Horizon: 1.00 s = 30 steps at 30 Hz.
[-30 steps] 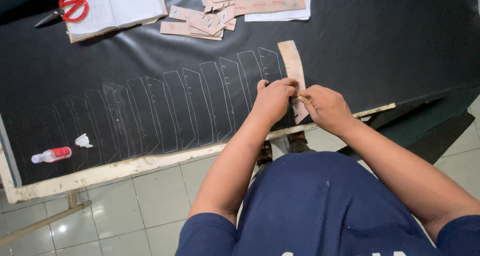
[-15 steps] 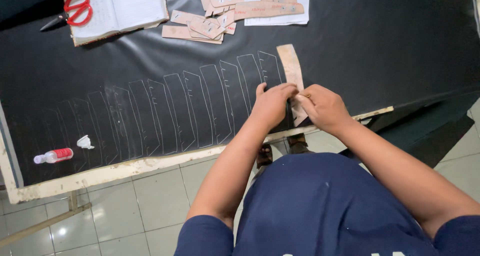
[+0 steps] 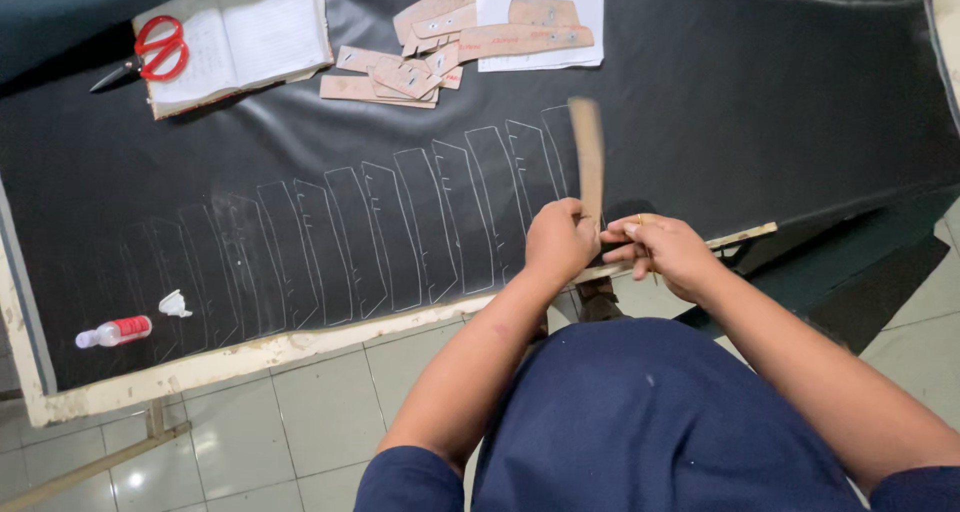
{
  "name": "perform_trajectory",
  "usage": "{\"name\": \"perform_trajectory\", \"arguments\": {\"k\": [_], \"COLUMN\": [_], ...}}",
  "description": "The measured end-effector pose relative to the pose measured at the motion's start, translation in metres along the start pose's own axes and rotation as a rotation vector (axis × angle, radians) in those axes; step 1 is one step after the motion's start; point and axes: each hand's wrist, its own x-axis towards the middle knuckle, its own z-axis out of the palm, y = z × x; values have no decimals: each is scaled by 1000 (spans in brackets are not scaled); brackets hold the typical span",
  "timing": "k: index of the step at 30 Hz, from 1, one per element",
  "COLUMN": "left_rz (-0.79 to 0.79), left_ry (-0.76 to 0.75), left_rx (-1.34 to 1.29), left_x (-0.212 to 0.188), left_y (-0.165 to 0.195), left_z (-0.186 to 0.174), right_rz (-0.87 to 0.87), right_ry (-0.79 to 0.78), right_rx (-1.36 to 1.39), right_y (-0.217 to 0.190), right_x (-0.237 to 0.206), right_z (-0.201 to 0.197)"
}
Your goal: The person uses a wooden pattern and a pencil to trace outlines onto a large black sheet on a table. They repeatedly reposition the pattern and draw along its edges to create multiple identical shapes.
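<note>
A row of chalk outlines (image 3: 370, 237) already covers the black leather sheet (image 3: 780, 102); left hand (image 3: 560, 242) grips the long tan cardboard template (image 3: 588, 157), right hand (image 3: 665, 252) pinches its lower end.

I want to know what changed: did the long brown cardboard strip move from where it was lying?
Yes. The cardboard strip lay flat beside the last chalk outline; now the left hand has lifted its near end off the black sheet, so it looks blurred and raised.
</note>
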Motion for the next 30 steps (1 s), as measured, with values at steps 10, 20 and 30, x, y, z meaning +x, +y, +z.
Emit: {"name": "perform_trajectory", "arguments": {"k": [10,20,30], "left_rz": [497,336,280], "left_ry": [69,-73,-40], "left_rx": [246,306,288], "left_x": [23,22,24], "left_y": [41,18,18], "left_z": [-19,13,17], "right_rz": [29,-435,-603], "right_ry": [-89,350,365], "right_rx": [50,-700,-832], "right_y": [-24,-34,-18], "right_x": [-11,-1,-3], "right_z": [-79,-35,-39]}}
